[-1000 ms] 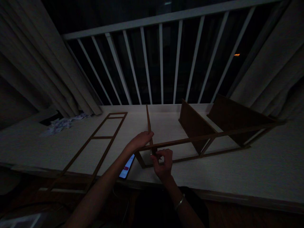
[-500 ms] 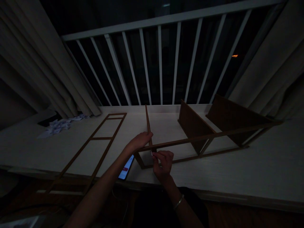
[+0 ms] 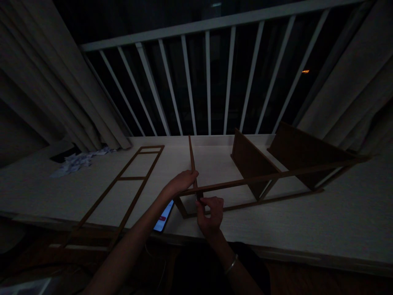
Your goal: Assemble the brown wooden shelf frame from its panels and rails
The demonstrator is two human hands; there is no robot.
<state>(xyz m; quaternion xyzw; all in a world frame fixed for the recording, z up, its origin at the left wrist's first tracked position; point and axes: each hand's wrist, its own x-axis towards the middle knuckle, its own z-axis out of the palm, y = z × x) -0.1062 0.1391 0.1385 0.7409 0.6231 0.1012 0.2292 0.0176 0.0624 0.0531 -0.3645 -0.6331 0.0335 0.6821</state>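
A brown wooden shelf frame lies on its side on a pale surface, with two dark panels standing in it. My left hand rests closed over the frame's left end, where a thin upright panel meets the top rail. My right hand is just below that joint, fingers pinched on something small I cannot make out. The scene is very dim.
A second flat ladder-like frame lies to the left. A lit phone sits at the near edge under my left forearm. Crumpled paper lies at far left. White railing bars and curtains stand behind.
My right hand's fingers have shifted slightly at the joint, moving up a little toward the rail. My left hand and the frame stay put.
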